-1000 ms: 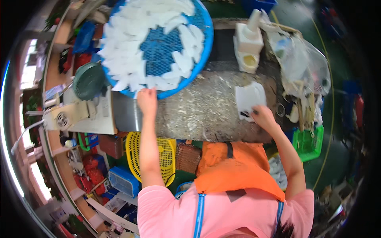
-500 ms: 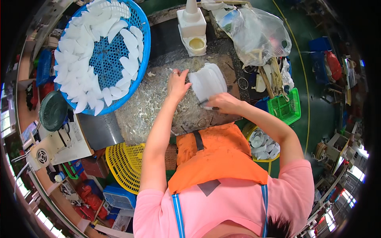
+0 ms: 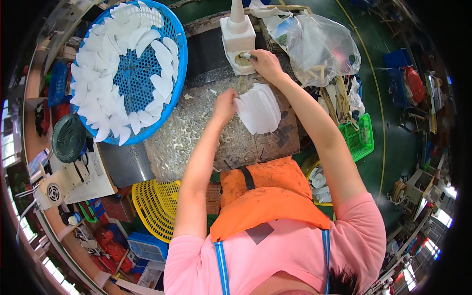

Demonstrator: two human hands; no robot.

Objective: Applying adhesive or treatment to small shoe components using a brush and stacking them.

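Left hand: I see my left hand resting on the worn work surface, fingers curled together against the left edge of the stack of white pieces; it touches the stack, though I cannot tell whether it truly pinches it.
Right hand: my right hand is reached to the far side, fingers closed on a small brush-like tool whose tip sits at the white pot.
Stack of white pieces: flat, thin, matte white shapes with rounded outer edges, fanned slightly so several rims show one behind another; they lie on the work surface between my two hands, just right of the left hand and near the pot.
White pot: a small round dish with yellowish contents, at the foot of a white cone-topped block, on the far edge of the bench.
Blue basket: a large round blue basket to the far left, its mesh floor ringed with many more white pieces laid overlapping round the wall.
Right side: a clear plastic bag bulges just beyond my right forearm; a green basket sits lower right.
Near left: a yellow basket below the bench, a dark green fan further left.
Me: orange apron over a pink shirt.
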